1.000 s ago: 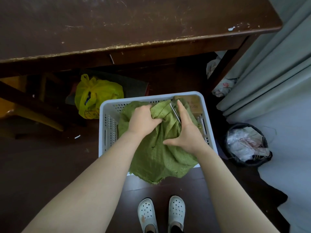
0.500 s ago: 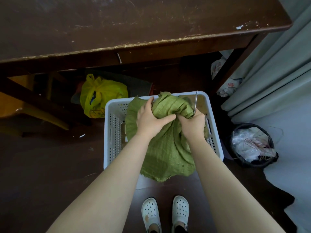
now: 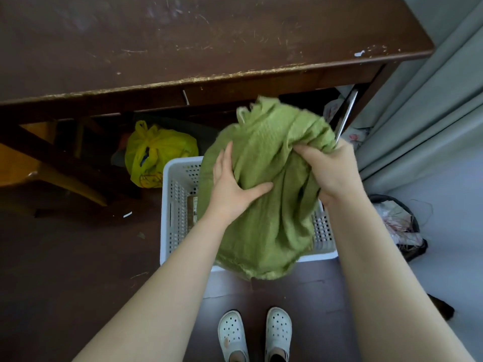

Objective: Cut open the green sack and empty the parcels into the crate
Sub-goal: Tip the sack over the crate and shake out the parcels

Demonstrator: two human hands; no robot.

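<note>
Person standing over a white crate [image 3: 171, 205] on the floor, holding the green sack [image 3: 264, 205] above it. The left hand [image 3: 231, 190] is clasping a fold of the sack between thumb and fingers. The right hand [image 3: 333, 171] is gripping the bunched cloth in a fist, together with a slim metal blade [image 3: 345, 114] that is pointing upward. The sack's lower end is hanging across the crate's near rim. A brown parcel [image 3: 193, 209] is lying inside the crate, by its left wall.
</note>
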